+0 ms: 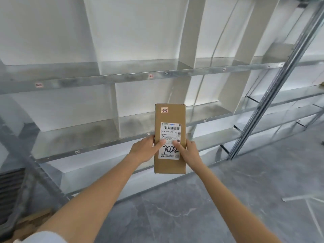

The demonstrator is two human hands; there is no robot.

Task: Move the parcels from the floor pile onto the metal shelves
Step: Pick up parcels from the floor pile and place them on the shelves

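A long brown cardboard parcel (169, 118) with a white shipping label and a small pink sticker is held up in front of the metal shelves (122, 77). My left hand (146, 149) grips its left edge, thumb on the label. My right hand (189, 150) grips the right edge, thumb also on the label. The parcel's far end reaches over the front lip of the lower shelf board (87, 137). Both visible shelf boards are bare, with small number tags on their front edges.
A slotted steel upright (273, 88) stands to the right, with more shelving beyond it. Another upright (35, 165) crosses the lower left. Brown cardboard (29, 223) lies at the bottom left. Grey stone floor (192, 207) runs below the shelves.
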